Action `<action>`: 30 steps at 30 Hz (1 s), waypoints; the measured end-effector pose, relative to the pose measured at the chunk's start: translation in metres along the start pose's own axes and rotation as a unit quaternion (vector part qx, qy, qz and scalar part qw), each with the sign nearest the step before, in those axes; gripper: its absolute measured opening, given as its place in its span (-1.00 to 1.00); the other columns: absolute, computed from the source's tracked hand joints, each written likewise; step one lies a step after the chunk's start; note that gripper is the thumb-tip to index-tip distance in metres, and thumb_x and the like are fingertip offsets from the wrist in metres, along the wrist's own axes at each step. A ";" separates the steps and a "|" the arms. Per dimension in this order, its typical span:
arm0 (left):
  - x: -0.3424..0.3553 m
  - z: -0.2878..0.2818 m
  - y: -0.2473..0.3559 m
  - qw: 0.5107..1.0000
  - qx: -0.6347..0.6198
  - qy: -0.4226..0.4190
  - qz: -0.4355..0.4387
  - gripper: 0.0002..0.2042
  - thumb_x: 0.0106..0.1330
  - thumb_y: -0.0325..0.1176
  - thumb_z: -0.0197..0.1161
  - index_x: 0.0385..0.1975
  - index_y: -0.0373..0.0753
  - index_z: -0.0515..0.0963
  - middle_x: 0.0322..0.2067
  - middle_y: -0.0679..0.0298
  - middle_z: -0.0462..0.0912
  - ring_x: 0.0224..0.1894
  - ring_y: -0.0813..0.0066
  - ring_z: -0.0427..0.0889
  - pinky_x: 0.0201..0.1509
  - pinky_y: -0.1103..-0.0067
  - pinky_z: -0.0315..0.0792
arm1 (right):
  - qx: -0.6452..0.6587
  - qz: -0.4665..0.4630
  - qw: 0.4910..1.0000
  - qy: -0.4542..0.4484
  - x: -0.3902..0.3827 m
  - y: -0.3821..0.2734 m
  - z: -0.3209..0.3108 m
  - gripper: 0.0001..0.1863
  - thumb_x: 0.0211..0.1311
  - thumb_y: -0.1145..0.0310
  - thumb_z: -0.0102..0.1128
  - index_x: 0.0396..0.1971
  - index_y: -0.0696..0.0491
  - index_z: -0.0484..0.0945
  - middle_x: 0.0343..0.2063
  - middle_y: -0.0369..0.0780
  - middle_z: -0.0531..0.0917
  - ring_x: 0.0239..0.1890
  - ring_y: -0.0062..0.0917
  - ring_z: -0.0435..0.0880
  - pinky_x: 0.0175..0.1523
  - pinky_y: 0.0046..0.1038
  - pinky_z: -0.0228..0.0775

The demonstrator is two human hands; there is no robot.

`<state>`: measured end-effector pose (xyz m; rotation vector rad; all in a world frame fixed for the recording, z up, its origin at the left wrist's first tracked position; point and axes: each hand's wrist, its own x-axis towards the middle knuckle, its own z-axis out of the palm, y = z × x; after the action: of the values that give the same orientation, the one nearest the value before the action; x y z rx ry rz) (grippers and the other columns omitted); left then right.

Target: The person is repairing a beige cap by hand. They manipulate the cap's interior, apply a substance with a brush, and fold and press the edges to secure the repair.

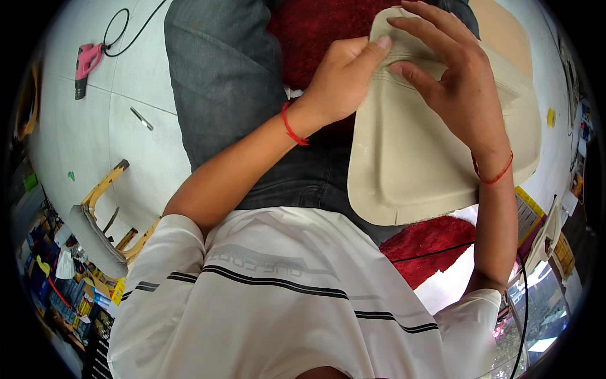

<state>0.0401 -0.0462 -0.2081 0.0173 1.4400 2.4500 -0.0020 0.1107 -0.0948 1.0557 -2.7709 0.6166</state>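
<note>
A beige moulded panel [429, 164] with rounded corners, a raised ridge and a stitched-looking seam rests across my lap, tilted to the right. My left hand [344, 79] is closed on its upper left edge, thumb on top and the other fingers hidden beneath. Over the upper part of the panel is my right hand [457, 88], its thumb and fingers spread apart. Whether the right fingertips touch the surface I cannot tell. A small pale scuff marks the panel's left side.
On the pale tiled floor at left lie a pink and black heat gun [89, 60] with its cord and a slim metallic tool [142, 119]. A wooden-framed chair [98, 237] stands lower left. Red shaggy fabric [413, 256] is beneath me. A yellow roll [551, 117] lies far right.
</note>
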 end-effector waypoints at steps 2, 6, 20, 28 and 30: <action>0.000 0.000 0.006 0.999 0.001 -0.031 0.010 -0.58 0.67 -0.13 -0.01 0.08 -0.42 0.59 -0.17 0.22 0.75 -0.16 0.62 0.71 -0.09 0.63 0.59 | 0.084 0.009 0.996 -0.043 -0.004 0.019 0.008 -0.60 0.11 0.46 0.51 0.00 0.07 0.71 0.14 -0.19 0.69 0.12 -0.26 0.69 0.18 -0.34 0.50; 0.000 0.006 0.005 0.999 0.047 -0.001 0.010 -0.55 0.68 -0.09 -0.03 0.09 -0.41 0.59 -0.19 0.25 0.75 -0.18 0.63 0.71 -0.10 0.65 0.58 | 0.037 0.014 0.998 -0.043 -0.013 0.019 0.009 -0.55 0.04 0.42 0.48 0.00 0.06 0.68 0.17 -0.09 0.60 0.20 -0.19 0.59 0.27 -0.26 0.39; 0.003 0.001 0.021 0.997 0.056 -0.042 -0.013 -0.59 0.67 -0.15 -0.06 -0.14 -0.36 0.64 -0.30 0.36 0.71 -0.23 0.70 0.62 -0.11 0.66 0.49 | -0.095 0.101 0.986 0.087 -0.006 -0.022 0.031 -0.66 -0.08 0.41 0.30 -0.22 0.08 0.50 0.13 0.01 0.53 0.20 -0.06 0.45 0.36 0.02 0.09; -0.016 -0.009 0.029 0.987 0.087 -0.128 -0.040 -0.63 0.65 -0.20 -0.04 -0.28 -0.33 0.60 -0.32 0.37 0.64 -0.22 0.67 0.53 -0.04 0.62 0.43 | -0.107 0.135 0.967 0.190 -0.029 -0.050 0.046 -0.37 0.03 0.37 0.44 0.21 -0.04 0.60 0.39 -0.03 0.37 0.35 -0.12 0.40 0.42 -0.18 0.12; -0.019 -0.013 0.032 0.983 0.074 -0.163 -0.041 -0.63 0.65 -0.21 -0.03 -0.26 -0.35 0.61 -0.29 0.35 0.65 -0.19 0.66 0.55 -0.03 0.61 0.44 | -0.088 0.130 0.971 0.181 -0.034 -0.049 0.045 -0.31 -0.02 0.36 0.41 0.25 -0.07 0.56 0.42 0.02 0.30 0.39 -0.08 0.30 0.45 -0.17 0.00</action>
<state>0.0481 -0.0764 -0.1845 0.3660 1.4388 2.1472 0.0579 0.0802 -0.1276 0.4889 -2.5923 0.5169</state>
